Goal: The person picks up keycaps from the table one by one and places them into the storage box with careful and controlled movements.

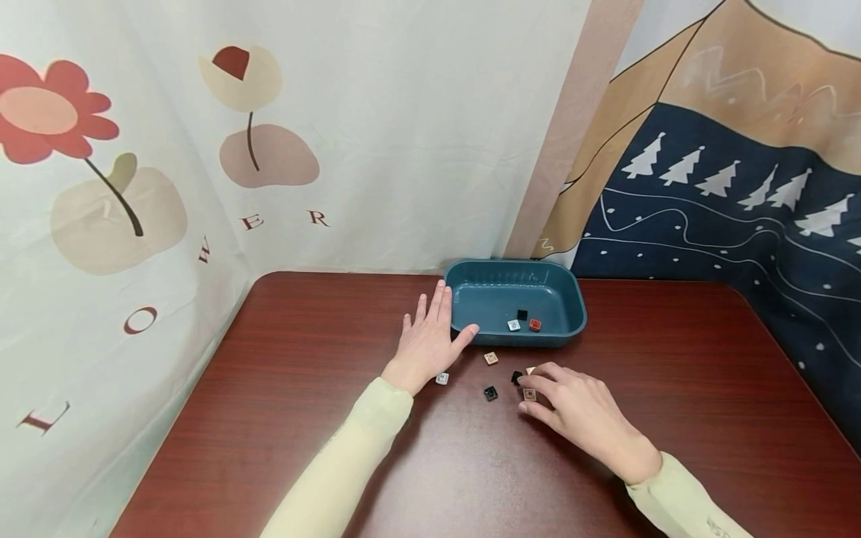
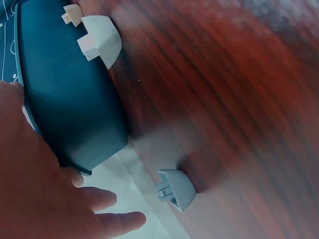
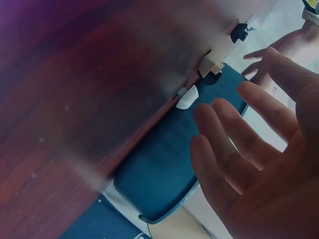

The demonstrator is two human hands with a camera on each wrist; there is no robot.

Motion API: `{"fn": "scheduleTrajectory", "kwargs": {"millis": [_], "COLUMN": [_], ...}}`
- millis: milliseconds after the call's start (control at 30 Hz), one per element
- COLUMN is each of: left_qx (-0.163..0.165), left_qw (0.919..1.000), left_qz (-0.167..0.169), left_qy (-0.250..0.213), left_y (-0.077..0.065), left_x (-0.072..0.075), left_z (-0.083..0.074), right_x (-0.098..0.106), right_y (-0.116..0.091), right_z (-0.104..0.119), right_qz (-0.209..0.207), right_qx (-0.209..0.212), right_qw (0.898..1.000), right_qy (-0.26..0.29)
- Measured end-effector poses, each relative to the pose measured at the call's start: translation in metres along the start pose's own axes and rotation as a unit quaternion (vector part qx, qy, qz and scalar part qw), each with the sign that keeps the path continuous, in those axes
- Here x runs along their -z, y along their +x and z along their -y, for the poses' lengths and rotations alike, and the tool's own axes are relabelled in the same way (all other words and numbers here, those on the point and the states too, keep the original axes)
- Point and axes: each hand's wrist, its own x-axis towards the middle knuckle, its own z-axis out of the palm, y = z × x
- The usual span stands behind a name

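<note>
My left hand [image 1: 425, 344] rests at the left end of a blue plastic bin [image 1: 575, 299], fingers straight and spread, thumb along the near rim. A white keycap [image 1: 442, 379] lies beside its wrist; the left wrist view shows a pale keycap [image 2: 178, 189] tipped on its side with the stem visible. Above several keycaps in front of the bin is my right hand [image 1: 581, 407], fingers loosely bent and apart from the thumb. Near its fingertips are a tan keycap [image 1: 530, 394], a black keycap [image 1: 516, 378] and a partly hidden pale keycap [image 1: 531, 370]. Nothing shows in its grasp.
Inside the bin lie a red keycap [image 1: 534, 326], a white keycap [image 1: 514, 326] and a black keycap [image 1: 522, 315]. Between the hands are a beige keycap [image 1: 491, 359] and another black keycap [image 1: 490, 393]. Printed curtains [image 1: 403, 149] hang behind the brown table [image 1: 303, 351].
</note>
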Motion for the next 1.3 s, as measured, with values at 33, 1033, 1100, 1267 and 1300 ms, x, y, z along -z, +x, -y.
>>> {"fn": "scheduleTrajectory", "kwargs": {"millis": [33, 1033, 1100, 1267, 1300], "left_qx": [0.0, -0.004, -0.005, -0.006, -0.006], "left_qw": [1.0, 1.0, 1.0, 1.0, 1.0], "left_qz": [0.0, 0.004, 0.002, 0.002, 0.001], "left_qy": [0.0, 0.007, 0.006, 0.001, 0.0], "left_y": [0.0001, 0.0005, 0.0007, 0.0013, 0.0014], "left_x": [0.0, -0.0002, -0.0004, -0.001, -0.001], "left_z": [-0.0001, 0.0004, 0.0005, 0.0009, 0.0009], "right_x": [-0.0004, -0.0049, -0.0043, 0.0004, 0.0021], "right_y": [0.0003, 0.0082, 0.0077, 0.0071, 0.0074], "right_z": [0.0005, 0.0054, 0.005, 0.0029, 0.0022], "right_qz": [0.005, 0.065, 0.064, 0.057, 0.052], "right_qx": [0.003, 0.041, 0.042, 0.037, 0.035], "right_qw": [1.0, 0.997, 0.997, 0.997, 0.997], "right_qy": [-0.001, 0.005, 0.01, 0.034, 0.038]}}
